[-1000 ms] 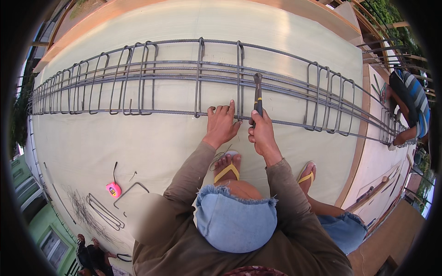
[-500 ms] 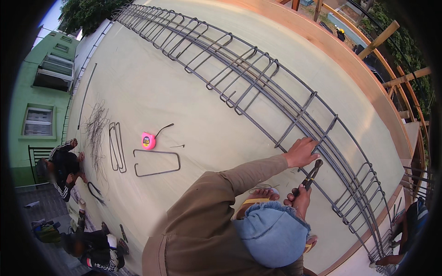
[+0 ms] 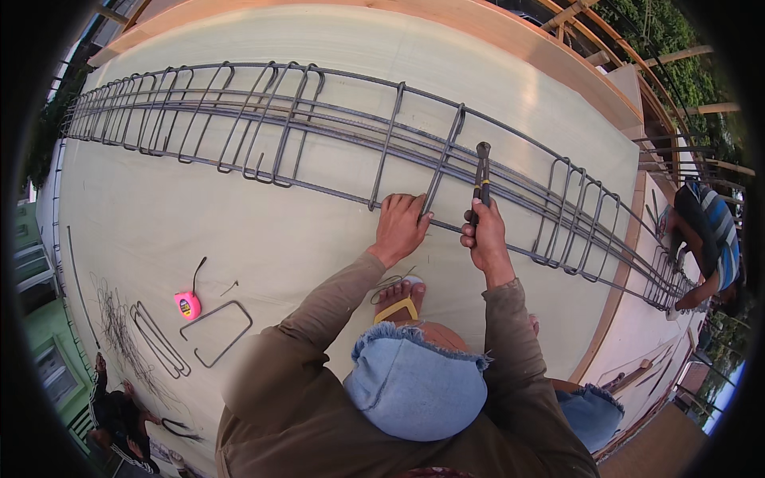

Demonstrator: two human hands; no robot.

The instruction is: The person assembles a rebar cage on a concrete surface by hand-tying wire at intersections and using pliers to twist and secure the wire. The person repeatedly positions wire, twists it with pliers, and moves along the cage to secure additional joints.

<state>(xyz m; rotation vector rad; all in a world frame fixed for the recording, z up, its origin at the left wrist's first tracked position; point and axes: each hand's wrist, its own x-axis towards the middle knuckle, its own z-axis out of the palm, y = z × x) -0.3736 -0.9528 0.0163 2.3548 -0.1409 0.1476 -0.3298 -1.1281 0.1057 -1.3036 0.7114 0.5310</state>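
Note:
A long rebar cage (image 3: pixel 335 190) of dark bars and bent stirrups lies across the pale surface in front of me. My left hand (image 3: pixel 402 226) is at its near bar, fingers curled round the lower end of a stirrup (image 3: pixel 443 159). In my right hand (image 3: pixel 488 239) are end-cutting pincers (image 3: pixel 482 171) with dark handles. Their jaws point away from me, over the cage's middle bars and right of that stirrup. The jaws look closed, and I cannot make out any wire in them. Thin wire (image 3: pixel 390 284) lies by my sandalled foot.
To the left lie a pink tape measure (image 3: pixel 188 305), loose bent stirrups (image 3: pixel 217 334) and a tangle of tie wire (image 3: pixel 119 327). Wooden boards (image 3: pixel 351 9) edge the far side. One person (image 3: pixel 705 231) bends at the cage's right end; another (image 3: pixel 119 422) is at lower left.
My view has turned, so the cage runs more crosswise. The pincers in my right hand have moved up over the cage bars. My left hand stays at the near bar by the stirrup.

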